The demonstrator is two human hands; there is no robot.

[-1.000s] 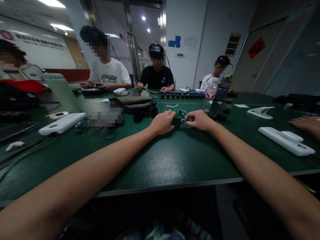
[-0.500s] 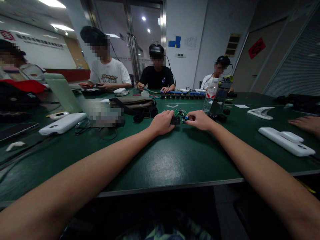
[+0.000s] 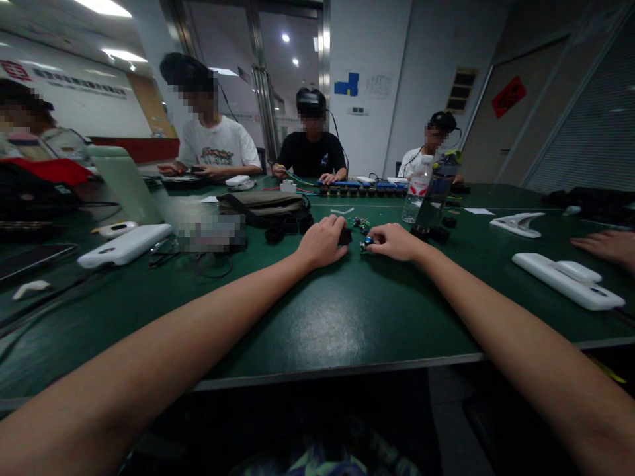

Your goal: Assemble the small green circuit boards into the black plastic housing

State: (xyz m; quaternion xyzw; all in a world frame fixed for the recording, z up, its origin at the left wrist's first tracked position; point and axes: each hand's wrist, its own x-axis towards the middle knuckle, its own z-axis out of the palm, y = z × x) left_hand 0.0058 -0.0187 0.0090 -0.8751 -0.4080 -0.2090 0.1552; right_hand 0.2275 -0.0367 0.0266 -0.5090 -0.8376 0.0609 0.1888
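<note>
Over the middle of the green table (image 3: 312, 324), my left hand (image 3: 323, 243) is closed around a small black block (image 3: 346, 236), most of which the fingers cover. My right hand (image 3: 394, 242) pinches a small blue-and-silver part (image 3: 367, 243) between thumb and fingers; its exact kind is too small to tell. A narrow gap separates the two held pieces. Just beyond them lies a small heap of green parts with wires (image 3: 358, 223).
Clear bottles (image 3: 415, 197) and black blocks (image 3: 436, 233) stand right of my right hand. A grey-brown bag (image 3: 268, 206) lies beyond my left hand. White power banks (image 3: 126, 246) rest on both sides. Across the table several people sit; another person's hand (image 3: 608, 248) is at the right edge.
The black block has turned or drawn back into my left hand, so less of it shows. My right hand has shifted slightly, with the blue-and-silver part a little lower and nearer.
</note>
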